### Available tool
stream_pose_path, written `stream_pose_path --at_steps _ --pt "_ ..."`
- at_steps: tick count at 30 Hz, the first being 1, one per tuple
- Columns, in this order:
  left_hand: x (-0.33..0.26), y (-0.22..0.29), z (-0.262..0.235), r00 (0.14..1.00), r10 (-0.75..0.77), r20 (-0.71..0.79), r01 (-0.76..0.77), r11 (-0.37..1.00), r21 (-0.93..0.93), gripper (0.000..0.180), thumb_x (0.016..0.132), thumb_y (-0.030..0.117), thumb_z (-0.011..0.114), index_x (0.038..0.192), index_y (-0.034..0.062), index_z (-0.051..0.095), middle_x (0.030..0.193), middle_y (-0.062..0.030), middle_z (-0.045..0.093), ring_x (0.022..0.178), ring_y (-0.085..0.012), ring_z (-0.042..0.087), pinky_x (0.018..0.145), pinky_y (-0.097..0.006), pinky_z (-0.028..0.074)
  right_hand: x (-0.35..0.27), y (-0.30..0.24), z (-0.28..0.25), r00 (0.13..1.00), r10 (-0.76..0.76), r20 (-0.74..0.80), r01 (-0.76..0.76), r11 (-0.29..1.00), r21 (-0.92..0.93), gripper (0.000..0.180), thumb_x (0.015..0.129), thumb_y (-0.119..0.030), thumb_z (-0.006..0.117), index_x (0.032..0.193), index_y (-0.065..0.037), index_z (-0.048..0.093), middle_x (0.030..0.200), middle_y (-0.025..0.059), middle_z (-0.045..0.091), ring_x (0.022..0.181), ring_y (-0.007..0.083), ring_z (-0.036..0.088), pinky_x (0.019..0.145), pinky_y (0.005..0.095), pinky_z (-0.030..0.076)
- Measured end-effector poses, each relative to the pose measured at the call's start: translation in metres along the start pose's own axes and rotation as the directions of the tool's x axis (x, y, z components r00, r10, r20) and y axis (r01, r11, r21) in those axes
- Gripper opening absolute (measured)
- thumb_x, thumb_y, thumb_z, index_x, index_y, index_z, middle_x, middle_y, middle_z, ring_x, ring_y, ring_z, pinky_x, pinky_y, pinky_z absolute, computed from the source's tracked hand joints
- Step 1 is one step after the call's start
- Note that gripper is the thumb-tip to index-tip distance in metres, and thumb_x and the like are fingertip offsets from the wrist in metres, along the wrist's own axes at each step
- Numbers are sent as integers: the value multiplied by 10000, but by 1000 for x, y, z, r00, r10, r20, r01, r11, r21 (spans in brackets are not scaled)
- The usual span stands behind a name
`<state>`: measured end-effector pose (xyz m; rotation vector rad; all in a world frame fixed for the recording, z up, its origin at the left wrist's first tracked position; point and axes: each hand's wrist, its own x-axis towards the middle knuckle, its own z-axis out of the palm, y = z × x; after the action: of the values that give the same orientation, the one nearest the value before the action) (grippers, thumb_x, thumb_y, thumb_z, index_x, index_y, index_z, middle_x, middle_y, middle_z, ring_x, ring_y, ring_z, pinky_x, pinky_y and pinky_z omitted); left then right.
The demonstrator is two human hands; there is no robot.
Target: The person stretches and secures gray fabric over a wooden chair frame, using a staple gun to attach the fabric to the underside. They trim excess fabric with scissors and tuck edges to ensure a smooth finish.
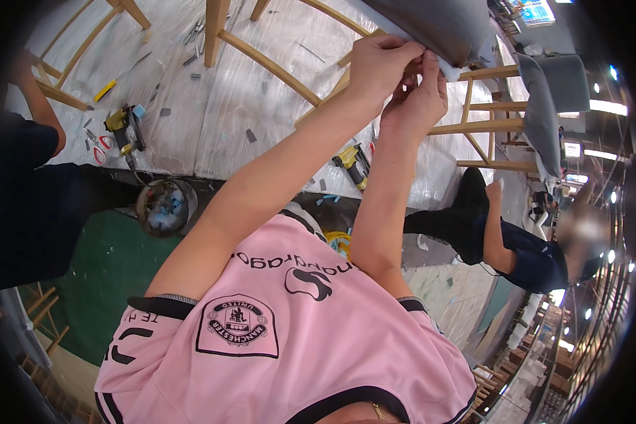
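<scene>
My left hand (383, 67) and my right hand (418, 95) come together at the lower edge of a grey upholstered chair (438, 25) at the top of the head view. Thumb and fingers of each are closed in a pinch on the chair's grey cover, side by side. A bit of white padding (451, 71) peeks out just right of the fingertips. The chair's wooden legs (272, 67) reach out to the left, over the plastic-covered table (226, 120). What lies between the fingertips is partly hidden.
A yellow-black staple gun (125, 133), red-handled scissors (102, 148) and a yellow knife (105, 90) lie at left. Another staple gun (352, 166) lies by my right forearm. Below the table edge hangs a scrap bucket (184, 205). Co-workers flank me; another grey chair (543, 116) stands right.
</scene>
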<state>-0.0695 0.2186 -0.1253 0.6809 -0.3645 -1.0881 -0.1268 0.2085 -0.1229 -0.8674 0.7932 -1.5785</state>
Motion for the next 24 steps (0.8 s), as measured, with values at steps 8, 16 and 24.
stream_pose_path --at_steps 8,16,24 --pt "5 -7 0 997 73 -21 -71 993 99 204 868 174 781 862 -25 736 755 -41 713 664 -99 640 573 -260 492 11 2 -8 998 -40 45 41 999 -11 136 940 -138 738 883 -47 655 773 7 667 611 67 558 498 217 430" --pt "49 106 11 148 720 678 -921 -151 360 317 837 226 731 1109 64 725 1176 -126 672 1129 -310 600 1028 -434 428 16 -11 -64 985 134 110 -82 919 -386 243 926 -218 784 1031 -8 719 845 22 682 623 97 609 586 250 521" --pt "144 104 92 160 678 718 -844 -284 456 192 857 225 652 882 70 762 944 -188 732 931 -387 693 898 -498 529 64 -24 -80 971 157 180 -54 877 -477 235 946 -204 750 1073 -9 720 862 20 661 687 92 623 622 265 527"
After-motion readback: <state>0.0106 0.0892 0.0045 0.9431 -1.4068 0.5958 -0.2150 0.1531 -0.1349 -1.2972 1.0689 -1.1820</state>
